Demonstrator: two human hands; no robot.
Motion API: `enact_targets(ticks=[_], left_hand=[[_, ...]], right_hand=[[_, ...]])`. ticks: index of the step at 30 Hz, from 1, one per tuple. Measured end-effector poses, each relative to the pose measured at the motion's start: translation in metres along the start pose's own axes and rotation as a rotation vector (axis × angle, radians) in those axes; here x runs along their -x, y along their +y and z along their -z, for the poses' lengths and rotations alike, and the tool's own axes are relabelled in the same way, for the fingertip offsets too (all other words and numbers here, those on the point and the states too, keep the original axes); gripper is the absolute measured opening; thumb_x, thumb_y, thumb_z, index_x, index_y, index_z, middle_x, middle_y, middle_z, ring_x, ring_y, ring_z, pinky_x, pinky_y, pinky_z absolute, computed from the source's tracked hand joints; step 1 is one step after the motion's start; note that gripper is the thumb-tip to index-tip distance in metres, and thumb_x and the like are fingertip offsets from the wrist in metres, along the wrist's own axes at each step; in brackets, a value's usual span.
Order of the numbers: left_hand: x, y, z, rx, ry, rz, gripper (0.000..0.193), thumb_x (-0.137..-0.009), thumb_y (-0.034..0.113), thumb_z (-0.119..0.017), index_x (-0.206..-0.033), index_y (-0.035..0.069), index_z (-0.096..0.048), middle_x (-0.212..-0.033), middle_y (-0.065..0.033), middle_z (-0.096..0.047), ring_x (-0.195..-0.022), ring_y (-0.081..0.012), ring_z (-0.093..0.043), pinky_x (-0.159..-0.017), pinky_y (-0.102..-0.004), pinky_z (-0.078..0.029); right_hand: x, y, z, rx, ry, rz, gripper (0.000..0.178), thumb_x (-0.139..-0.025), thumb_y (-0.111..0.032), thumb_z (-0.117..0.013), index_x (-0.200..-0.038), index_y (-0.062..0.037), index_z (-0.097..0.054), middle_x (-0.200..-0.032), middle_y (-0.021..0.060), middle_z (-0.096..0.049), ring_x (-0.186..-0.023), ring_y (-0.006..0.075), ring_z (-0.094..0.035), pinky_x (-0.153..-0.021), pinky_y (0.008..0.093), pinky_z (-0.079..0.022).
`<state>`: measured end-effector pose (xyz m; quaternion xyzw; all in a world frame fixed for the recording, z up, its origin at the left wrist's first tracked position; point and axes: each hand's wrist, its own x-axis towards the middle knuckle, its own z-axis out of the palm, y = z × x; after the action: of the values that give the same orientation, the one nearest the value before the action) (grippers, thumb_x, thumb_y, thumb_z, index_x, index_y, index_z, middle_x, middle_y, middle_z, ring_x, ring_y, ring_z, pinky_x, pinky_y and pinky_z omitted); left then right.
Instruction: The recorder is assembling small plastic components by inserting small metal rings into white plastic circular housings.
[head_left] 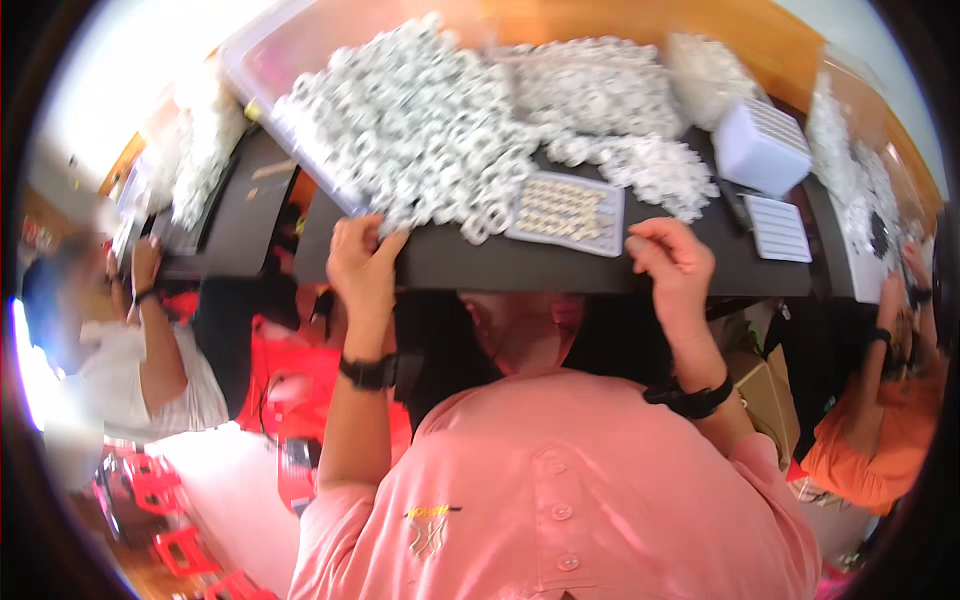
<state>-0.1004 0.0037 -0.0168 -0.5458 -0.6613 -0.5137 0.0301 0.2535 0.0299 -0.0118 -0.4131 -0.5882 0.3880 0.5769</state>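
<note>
A large heap of small white ring-shaped plastic parts (pixel 410 130) spreads over the dark table in front of me. My left hand (pixel 362 262) is at the heap's near left edge, thumb and forefinger apart, with nothing visible between them. Right of the heap lies a shallow pale tray (pixel 612 236) holding rows of small cream-coloured pieces. Just beyond its right edge, my right hand (pixel 678 268) is closed, thumb and fingertips together; anything pinched there is too small to make out.
A smaller pile of white parts (pixel 665 175) sits behind the tray, near filled clear bags (pixel 600 90). To the right stand a whitish block-shaped stack (pixel 762 145) and a flat slotted tray (pixel 778 230). Other people work at both sides; red stools (pixel 185 550) are at lower left.
</note>
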Motion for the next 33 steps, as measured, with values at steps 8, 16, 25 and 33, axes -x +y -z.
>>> enact_targets(ticks=[8,16,25,33], left_hand=[[0.003,-0.003,0.014,0.105,-0.092,0.073,0.025,-0.075,-0.002,-0.078,-0.098,0.001,-0.07,-0.081,0.0027,-0.051,-0.071,-0.0077,-0.047,-0.066,-0.0216,-0.041],[0.005,-0.003,0.024,0.142,-0.184,0.178,0.03,-0.074,0.001,-0.081,-0.102,0.001,-0.069,-0.086,0.0019,-0.053,-0.071,-0.0067,-0.047,-0.063,-0.02,-0.04],[0.011,-0.009,0.03,0.086,-0.179,0.046,0.032,-0.071,0.0,-0.082,-0.1,0.004,-0.068,-0.096,-0.0002,-0.058,-0.073,-0.0075,-0.048,-0.061,-0.0205,-0.038],[0.016,-0.004,0.028,0.136,-0.164,0.054,0.03,-0.073,-0.002,-0.08,-0.099,0.004,-0.068,-0.099,-0.0011,-0.059,-0.074,-0.0078,-0.048,-0.062,-0.0209,-0.039]], right_hand=[[0.0,-0.003,-0.002,0.008,-0.043,0.015,0.008,-0.087,0.0,-0.07,-0.095,-0.0009,-0.067,-0.081,0.0003,-0.067,-0.073,0.0041,-0.058,-0.065,0.0208,-0.047],[-0.009,-0.006,-0.002,0.127,-0.07,0.046,0.007,-0.089,-0.002,-0.07,-0.094,-0.0007,-0.067,-0.08,0.0002,-0.067,-0.072,0.0045,-0.058,-0.065,0.0201,-0.046],[-0.006,-0.006,-0.005,0.118,-0.073,-0.009,0.006,-0.089,0.0,-0.07,-0.095,-0.0005,-0.067,-0.082,0.0007,-0.066,-0.073,0.0046,-0.058,-0.066,0.02,-0.046],[-0.007,-0.005,-0.006,0.147,-0.067,0.028,0.007,-0.089,0.0,-0.069,-0.095,-0.0007,-0.067,-0.081,0.0012,-0.066,-0.073,0.0054,-0.058,-0.065,0.0213,-0.046]])
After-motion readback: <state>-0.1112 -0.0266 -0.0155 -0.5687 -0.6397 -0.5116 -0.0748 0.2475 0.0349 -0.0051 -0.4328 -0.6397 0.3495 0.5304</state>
